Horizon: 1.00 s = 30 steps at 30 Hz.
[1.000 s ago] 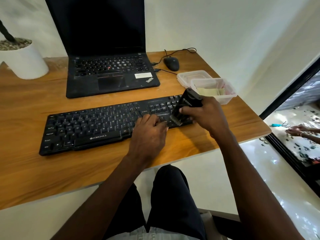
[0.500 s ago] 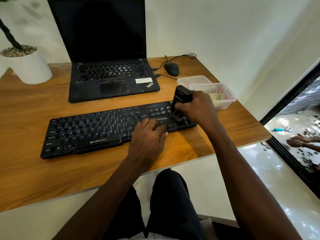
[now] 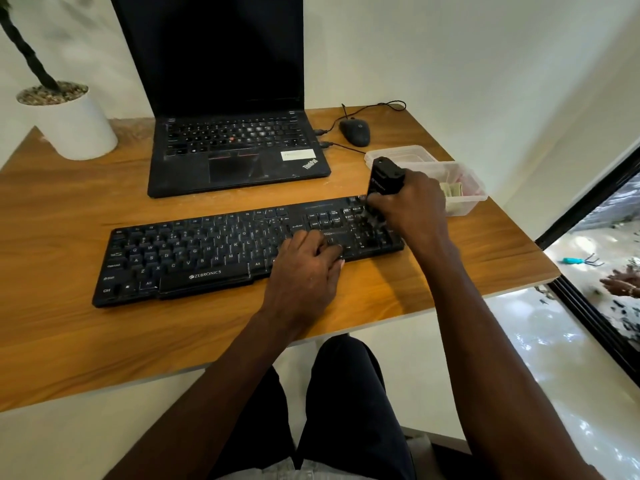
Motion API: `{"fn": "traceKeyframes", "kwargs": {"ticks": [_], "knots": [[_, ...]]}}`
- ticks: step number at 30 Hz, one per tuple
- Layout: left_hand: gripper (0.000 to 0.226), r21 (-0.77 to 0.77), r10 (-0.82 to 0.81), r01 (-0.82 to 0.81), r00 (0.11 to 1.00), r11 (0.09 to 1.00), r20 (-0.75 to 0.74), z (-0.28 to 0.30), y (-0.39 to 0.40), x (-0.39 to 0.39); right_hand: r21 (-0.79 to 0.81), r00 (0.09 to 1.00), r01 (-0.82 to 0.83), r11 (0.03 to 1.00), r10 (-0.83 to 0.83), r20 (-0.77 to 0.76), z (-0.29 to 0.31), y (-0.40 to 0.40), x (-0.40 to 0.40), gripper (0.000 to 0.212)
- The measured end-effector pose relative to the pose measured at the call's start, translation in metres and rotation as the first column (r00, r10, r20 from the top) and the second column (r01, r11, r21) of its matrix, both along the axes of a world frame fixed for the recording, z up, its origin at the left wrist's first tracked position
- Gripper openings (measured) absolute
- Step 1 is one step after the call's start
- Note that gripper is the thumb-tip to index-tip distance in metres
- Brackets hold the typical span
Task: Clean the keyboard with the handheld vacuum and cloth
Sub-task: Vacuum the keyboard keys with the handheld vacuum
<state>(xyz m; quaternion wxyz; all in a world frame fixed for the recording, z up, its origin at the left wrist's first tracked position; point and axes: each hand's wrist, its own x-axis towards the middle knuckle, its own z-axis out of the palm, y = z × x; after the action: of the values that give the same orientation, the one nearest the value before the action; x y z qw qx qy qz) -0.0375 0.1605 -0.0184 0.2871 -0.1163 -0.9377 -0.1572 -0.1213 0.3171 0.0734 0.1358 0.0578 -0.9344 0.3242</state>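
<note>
1. The long black plastic keyboard [image 3: 221,251] lies flat on the brown wooden counter [image 3: 69,334].
2. The right hand [image 3: 410,209] grips the small black handheld vacuum [image 3: 385,174], standing on the keyboard's right end; its bottom tip is hidden.
3. The left hand [image 3: 304,268] rests flat on the keys, fingers loose.
4. Behind, a clear plastic box [image 3: 464,188] is partly hidden.

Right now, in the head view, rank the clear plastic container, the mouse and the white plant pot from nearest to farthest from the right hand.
Measured from the right hand, which grips the handheld vacuum:
1. Clear plastic container, just beyond the hand at the desk's right edge.
2. Mouse, farther back, right of the laptop.
3. White plant pot, far-left corner.
</note>
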Motion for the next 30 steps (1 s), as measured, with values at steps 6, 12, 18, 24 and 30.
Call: {"fn": "traceKeyframes", "kwargs": {"ticks": [6,12,18,24,30], "knots": [[0.025,0.009,0.036,-0.036,0.999,0.999,-0.009,-0.002,-0.001,0.0,-0.083,0.964,-0.186,0.979,0.198,0.178,-0.001,-0.012,0.004,0.03],[0.023,0.049,0.074,-0.074,0.997,0.996,0.002,0.0,0.0,0.003,-0.095,0.947,-0.236,0.967,0.251,0.2,0.0,-0.028,0.008,0.029],[0.027,0.092,0.165,-0.167,0.986,0.982,0.032,0.004,-0.003,0.008,0.03,1.0,0.012,0.999,-0.012,-0.011,-0.003,-0.025,-0.001,0.029],[0.032,0.1,0.209,-0.214,0.976,0.972,0.053,0.003,-0.007,0.01,-0.099,0.949,-0.238,0.966,0.253,0.19,-0.005,-0.038,0.009,0.034],[0.024,0.136,0.189,-0.191,0.981,0.972,0.031,0.004,-0.019,0.015,-0.009,0.982,-0.165,0.986,0.165,0.089,-0.002,-0.049,0.008,0.028]]}}
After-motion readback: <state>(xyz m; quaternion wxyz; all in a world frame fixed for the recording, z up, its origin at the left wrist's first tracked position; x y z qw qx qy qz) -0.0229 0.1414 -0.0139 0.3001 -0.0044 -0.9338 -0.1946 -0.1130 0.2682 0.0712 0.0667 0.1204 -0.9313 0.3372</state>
